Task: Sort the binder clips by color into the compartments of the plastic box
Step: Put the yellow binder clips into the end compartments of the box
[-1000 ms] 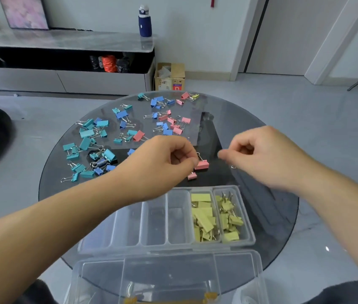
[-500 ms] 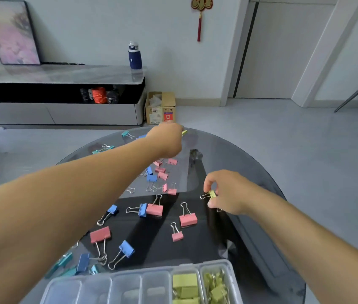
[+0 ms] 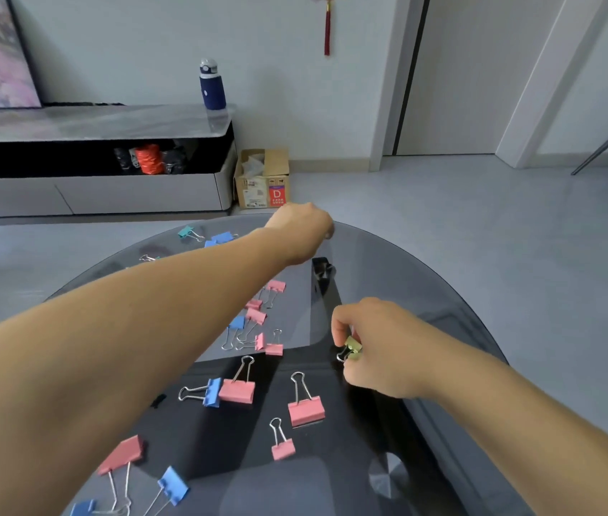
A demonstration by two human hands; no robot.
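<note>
right hand (image 3: 380, 351) pinches a small yellow-green clip (image 3: 352, 346) between thumb and fingers (image 3: 338, 329), wire loops poking out left and down, held just over the dark glass tabletop (image 3: 425, 292); left hand (image 3: 300, 230) is stretched to the far rim, curled down over something; can't tell whether it grips a clip, the palm side is hidden; plastic box is out of view, judged to sit at the near edge below the picture, so the held clip's path runs back toward the body; the right hand is the nearer one for that drop; loose on the glass: large pink clip (image 3: 306, 409) just left of the right hand, long axis pointing away, wire handles up; pink-and-blue pair (image 3: 237, 391) touching side by side; small pink clip (image 3: 283, 448) nearer; painted steel bodies, springy wire handles, slick glass, so they'll likely skate if nudged.
</note>
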